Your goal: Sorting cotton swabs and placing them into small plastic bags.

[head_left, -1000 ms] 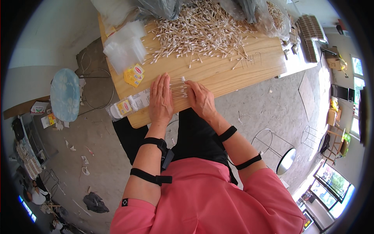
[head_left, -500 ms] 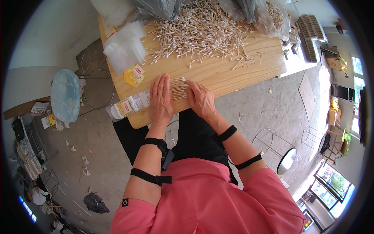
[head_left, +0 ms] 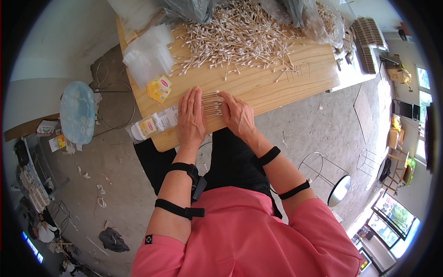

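A row of wooden cotton swabs (head_left: 211, 105) lies side by side near the front edge of the wooden table. My left hand (head_left: 191, 113) rests flat over their left part, its fingers stretched out and together. Bent fingers of my right hand (head_left: 237, 113) press on the right ends of the row and cover most of those tips. Out to the left from under my left palm comes a clear plastic bag (head_left: 167, 117) with a yellow label (head_left: 148, 127) and white swab tips inside. How far the swabs reach into the bag is hidden by my left hand.
Behind my hands spreads a large heap of loose cotton swabs (head_left: 235, 39). Flat clear bags (head_left: 150, 57) and yellow cards (head_left: 159, 88) lie at the table's left. Grey plastic bags (head_left: 194, 9) stand at the back. A blue-topped stool (head_left: 77, 113) is left of the table.
My right fingers have shifted slightly over the right end of the row, and fewer white tips show there. My left hand and the bag have stayed put.
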Available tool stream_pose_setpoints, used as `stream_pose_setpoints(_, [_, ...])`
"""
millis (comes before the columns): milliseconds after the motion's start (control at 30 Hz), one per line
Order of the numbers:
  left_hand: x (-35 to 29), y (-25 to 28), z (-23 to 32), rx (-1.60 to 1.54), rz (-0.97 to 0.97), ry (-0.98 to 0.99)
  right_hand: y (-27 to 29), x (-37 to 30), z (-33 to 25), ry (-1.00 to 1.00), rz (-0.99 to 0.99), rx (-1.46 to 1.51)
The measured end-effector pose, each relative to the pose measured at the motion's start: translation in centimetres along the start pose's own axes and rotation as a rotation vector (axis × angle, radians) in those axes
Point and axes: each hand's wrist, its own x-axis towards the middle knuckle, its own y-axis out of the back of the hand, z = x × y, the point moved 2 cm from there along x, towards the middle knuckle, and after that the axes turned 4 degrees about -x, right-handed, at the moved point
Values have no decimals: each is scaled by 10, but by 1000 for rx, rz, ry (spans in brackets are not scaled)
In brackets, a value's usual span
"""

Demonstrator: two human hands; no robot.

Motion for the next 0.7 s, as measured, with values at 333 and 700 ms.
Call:
stream_pose_setpoints(333, [0, -1, -1, 16, -16, 9, 0, 0, 1, 44, 69, 29])
stream_pose_setpoints(700, [1, 3, 1, 1, 9, -21, -1, 15, -4, -45, -32, -21])
